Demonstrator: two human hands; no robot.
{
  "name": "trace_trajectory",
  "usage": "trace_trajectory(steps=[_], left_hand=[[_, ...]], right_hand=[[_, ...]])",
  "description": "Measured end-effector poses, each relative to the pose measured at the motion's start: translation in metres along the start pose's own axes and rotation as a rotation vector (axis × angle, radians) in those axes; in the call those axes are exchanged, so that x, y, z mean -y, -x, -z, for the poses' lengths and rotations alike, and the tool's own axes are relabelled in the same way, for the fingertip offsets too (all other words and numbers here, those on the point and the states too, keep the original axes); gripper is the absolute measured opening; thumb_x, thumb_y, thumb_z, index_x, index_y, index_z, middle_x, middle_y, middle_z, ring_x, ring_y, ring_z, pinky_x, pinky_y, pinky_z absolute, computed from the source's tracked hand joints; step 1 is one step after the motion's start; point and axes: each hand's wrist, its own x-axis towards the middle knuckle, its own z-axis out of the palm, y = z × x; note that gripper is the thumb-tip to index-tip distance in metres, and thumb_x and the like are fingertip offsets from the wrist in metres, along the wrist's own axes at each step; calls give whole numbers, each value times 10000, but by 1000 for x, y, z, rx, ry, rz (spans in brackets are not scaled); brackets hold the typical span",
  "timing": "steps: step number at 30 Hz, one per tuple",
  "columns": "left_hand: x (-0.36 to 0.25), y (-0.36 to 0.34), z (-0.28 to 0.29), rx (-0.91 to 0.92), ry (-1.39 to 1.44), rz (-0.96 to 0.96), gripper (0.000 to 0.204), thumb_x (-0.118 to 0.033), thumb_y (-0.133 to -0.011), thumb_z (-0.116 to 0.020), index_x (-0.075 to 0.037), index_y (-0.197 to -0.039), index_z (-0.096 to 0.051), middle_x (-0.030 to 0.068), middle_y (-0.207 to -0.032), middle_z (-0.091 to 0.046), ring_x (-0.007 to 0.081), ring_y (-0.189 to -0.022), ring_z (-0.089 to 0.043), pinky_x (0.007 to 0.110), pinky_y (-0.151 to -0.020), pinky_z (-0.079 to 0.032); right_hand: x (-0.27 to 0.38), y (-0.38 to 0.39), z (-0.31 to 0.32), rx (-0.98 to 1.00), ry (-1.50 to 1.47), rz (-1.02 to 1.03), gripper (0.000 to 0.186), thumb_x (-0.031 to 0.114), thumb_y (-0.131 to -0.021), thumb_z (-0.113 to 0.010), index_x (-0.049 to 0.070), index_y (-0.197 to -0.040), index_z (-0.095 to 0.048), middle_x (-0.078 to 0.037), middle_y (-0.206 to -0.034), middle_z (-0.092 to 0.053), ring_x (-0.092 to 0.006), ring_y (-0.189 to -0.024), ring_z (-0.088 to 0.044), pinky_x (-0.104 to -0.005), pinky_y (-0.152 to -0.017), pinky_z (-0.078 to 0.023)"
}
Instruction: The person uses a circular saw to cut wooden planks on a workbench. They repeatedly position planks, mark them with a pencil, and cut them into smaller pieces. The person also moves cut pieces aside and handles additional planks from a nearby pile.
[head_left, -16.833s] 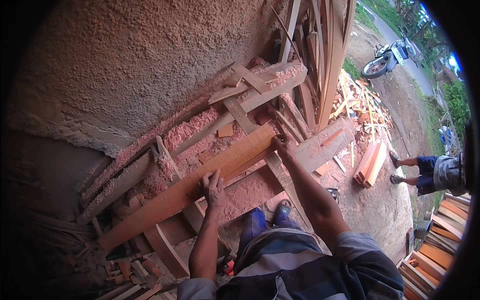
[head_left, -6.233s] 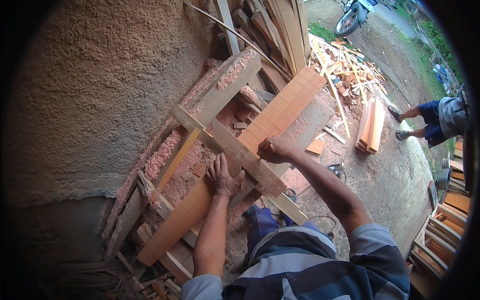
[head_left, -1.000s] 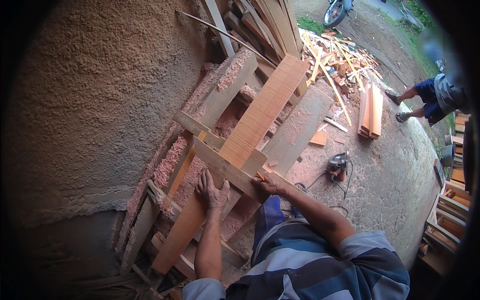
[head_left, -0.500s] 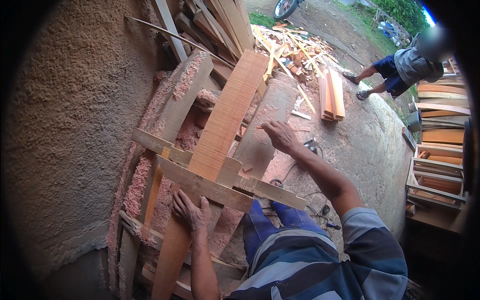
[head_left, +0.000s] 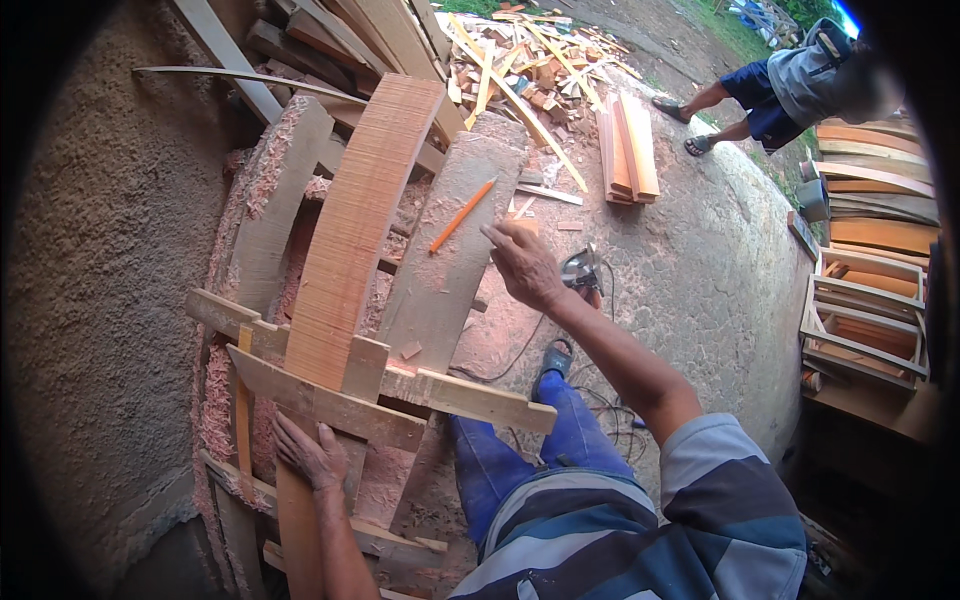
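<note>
My left hand [head_left: 312,455] lies spread on the lower part of a long reddish-brown board [head_left: 350,250], its thumb just below a pale wooden crosspiece [head_left: 330,402]. This crosspiece lies across the board. Over a thick grey bench plank [head_left: 440,270], my right hand [head_left: 528,268] hovers with nothing visible in it; its index finger points left and its other fingers are loosely bent. An orange pencil [head_left: 462,216] lies slantwise on that plank, just left of the right hand's fingertips.
A rough wall [head_left: 110,250] stands at the left. On the floor are a power tool [head_left: 582,272] with a cord, stacked boards [head_left: 628,150] and a heap of offcuts [head_left: 545,75]. Another person [head_left: 800,85] stands at the far right, beyond wooden frames [head_left: 865,320].
My right hand has let go of the pencil, which now rests on the plank. The view has shifted, and the bench appears farther left. My left hand stays on the board.
</note>
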Motion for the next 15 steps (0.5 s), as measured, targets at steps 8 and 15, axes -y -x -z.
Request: trace_trajectory(steps=[8,15], left_hand=[[8,5,11,99,113,68,860,-482,-1013,-440,74,-1604,-157,336,-1637,-214,472,-1536,-198,570,-1246,-173],[6,-20,0,139,65,2,902,-567,-1018,-438,53,-1611,-157,309,-1626,-253,432,-1513,-268,546,-1220,-252]], right_hand=[[-155,249,-87,840,-83,-439,222,223,-965,-607,53,-1086,-684,-196,-1048,-665,-400,-982,-664,-484,-827,-553],[-300,343,-207,997,183,-448,282,181,-899,-576,0,-1095,-669,-197,-1166,-622,-390,-1218,-580,-458,-985,-501]])
